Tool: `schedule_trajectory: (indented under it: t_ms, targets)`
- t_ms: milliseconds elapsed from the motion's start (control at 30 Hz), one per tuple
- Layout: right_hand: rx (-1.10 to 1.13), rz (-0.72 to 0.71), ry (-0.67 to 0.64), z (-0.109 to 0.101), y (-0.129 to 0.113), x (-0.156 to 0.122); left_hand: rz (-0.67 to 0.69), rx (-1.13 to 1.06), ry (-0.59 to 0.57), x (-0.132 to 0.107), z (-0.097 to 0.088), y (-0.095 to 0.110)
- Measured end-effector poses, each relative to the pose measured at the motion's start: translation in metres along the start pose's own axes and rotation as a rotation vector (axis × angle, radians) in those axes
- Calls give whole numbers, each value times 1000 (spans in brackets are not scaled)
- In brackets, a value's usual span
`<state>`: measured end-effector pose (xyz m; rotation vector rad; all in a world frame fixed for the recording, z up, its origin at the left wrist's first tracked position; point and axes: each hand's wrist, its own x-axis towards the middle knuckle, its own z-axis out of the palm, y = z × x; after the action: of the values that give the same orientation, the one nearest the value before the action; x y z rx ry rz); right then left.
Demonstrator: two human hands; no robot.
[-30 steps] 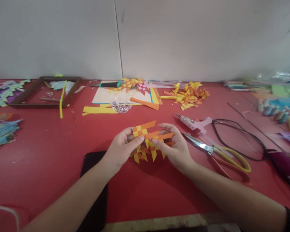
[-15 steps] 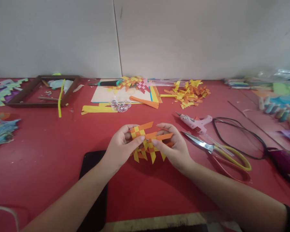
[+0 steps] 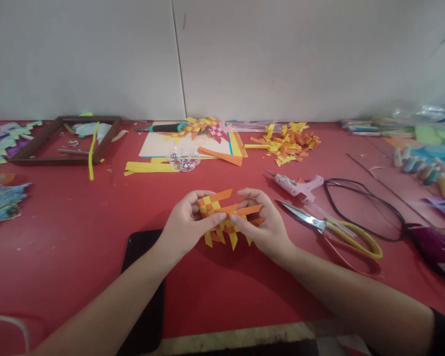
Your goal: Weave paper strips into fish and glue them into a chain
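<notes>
Both my hands hold woven paper fish [image 3: 222, 217] made of orange and yellow strips, just above the red table [image 3: 77, 232]. My left hand [image 3: 187, 227] pinches the left side, thumb on top near a checkered fish with a small googly eye. My right hand [image 3: 265, 225] grips the right side, fingers curled over the orange tail strips. Yellow and orange strip ends stick out below my fingers. How many fish are stacked is hard to tell.
Yellow-handled scissors [image 3: 330, 230] and a pink glue gun [image 3: 298, 185] lie right of my hands, with a black cable [image 3: 359, 210] beyond. A black phone [image 3: 143, 277] lies under my left forearm. Paper scraps [image 3: 287, 141], more woven fish [image 3: 203, 127] and a wooden frame [image 3: 65, 141] sit further back.
My hands have drawn slightly closer together on the woven fish, thumbs nearly meeting. The view has shifted a little; nothing else on the table moved.
</notes>
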<state>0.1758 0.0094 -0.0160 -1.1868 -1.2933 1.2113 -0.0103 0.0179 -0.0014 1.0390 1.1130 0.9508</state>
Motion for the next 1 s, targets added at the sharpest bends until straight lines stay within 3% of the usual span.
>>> schedule_trajectory:
  t_ms: [200,467,667,1000]
  targets:
    - [30,32,-24,-2,1,-1,-38,-50,-26,1,-1,1]
    - [292,123,7,-8,7,6,-137,-223,52,4,0,6]
    - [239,130,-24,-8,9,7,-168,-300,119,4,2,11]
    - [149,69,9,-6,0,9,-98,-386,107,5,2,11]
